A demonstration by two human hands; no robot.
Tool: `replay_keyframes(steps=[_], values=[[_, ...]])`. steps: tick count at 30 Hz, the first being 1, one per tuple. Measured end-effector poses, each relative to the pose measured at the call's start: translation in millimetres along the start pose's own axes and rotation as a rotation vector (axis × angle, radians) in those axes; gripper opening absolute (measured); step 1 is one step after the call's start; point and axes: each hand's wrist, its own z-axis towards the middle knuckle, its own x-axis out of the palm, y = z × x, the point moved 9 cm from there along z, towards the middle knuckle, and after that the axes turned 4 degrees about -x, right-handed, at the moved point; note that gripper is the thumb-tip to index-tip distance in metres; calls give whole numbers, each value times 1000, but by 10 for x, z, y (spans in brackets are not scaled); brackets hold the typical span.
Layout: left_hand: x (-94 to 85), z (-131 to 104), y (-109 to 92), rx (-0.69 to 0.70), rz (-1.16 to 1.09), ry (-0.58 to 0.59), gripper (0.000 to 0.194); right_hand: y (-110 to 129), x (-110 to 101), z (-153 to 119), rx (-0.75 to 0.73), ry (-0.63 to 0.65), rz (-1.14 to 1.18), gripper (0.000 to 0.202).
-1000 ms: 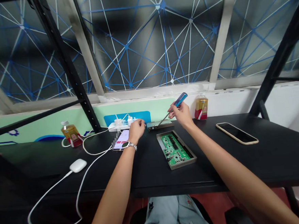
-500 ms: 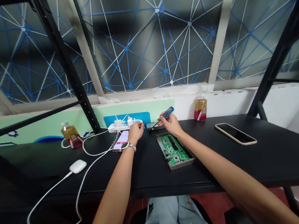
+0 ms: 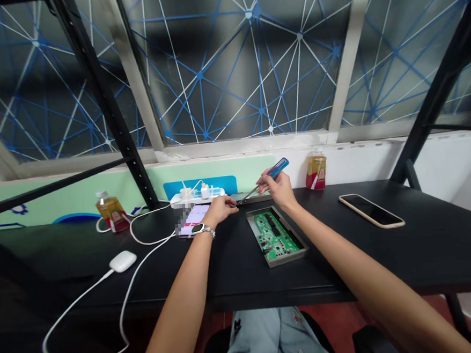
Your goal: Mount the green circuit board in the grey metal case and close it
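Observation:
My right hand (image 3: 279, 188) is closed around a screwdriver (image 3: 278, 168) with a blue handle. Its thin shaft slants down to the left, and the tip reaches the fingers of my left hand (image 3: 221, 209). Those fingers are pinched together at the tip; whatever they hold is too small to make out. Below and between the hands lies an open metal case with a green circuit board (image 3: 277, 232) inside. Behind the screwdriver a flat metal panel (image 3: 257, 197) lies along the wall. A lit phone (image 3: 193, 217) is beside my left wrist, partly covered by it.
A white power strip (image 3: 176, 199) with plugs stands at the back. White cables run to a white charging case (image 3: 122, 261) on the left. Two drink bottles, the left bottle (image 3: 113, 213) and right bottle (image 3: 316, 172), stand near the wall. Another phone (image 3: 371, 211) lies at right.
My right hand has moved right with the screwdriver, whose handle is now farther right and slightly higher. My left hand has shifted right, its fingers now stretching toward the screwdriver tip.

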Motion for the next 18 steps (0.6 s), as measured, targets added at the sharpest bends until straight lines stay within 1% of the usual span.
replay_keyframes(steps=[2,5,14,18], values=[[27,-1,-11,11,-23,26,18,38,-27,-4,-9,-20,23,21],[40,10,-31,45,6,29,14,57,-54,-7,-11,-35,39,21],[57,49,-30,87,153,8,17,21,-66,13,5,-14,54,19],[84,32,-95,124,180,9,16,36,-59,16,22,9,35,17]])
